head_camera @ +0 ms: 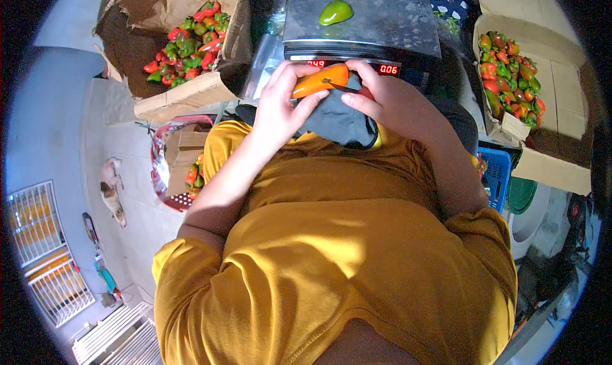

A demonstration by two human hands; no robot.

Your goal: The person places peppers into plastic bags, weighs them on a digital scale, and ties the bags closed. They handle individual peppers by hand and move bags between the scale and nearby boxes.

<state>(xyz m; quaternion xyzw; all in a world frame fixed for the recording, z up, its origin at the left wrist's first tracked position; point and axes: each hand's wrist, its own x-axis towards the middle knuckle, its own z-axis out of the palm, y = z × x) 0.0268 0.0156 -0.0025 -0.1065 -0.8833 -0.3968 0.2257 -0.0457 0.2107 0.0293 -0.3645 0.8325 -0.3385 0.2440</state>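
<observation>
Between my two hands, just in front of the digital scale [397, 18], is a glossy orange pepper [311, 84]. My left hand [282, 95] grips it, thumb below and fingers behind. In my right hand [382, 92] is a small knife [343, 88] with a dark blade and what looks like a red handle, mostly hidden by the palm. The blade lies against the pepper near a dark spot, and my right fingertips touch the pepper's end. A grey cloth [334, 121] drapes below my hands. On the scale's metal platform rests a green pepper piece [336, 12].
Cardboard boxes of mixed red, green and orange peppers stand at left [177, 89] and right [557, 92]. A red basket [160, 193] sits by my left side, a blue crate [495, 174] by my right. Farther left, a dog [111, 190] lies on the tiled floor.
</observation>
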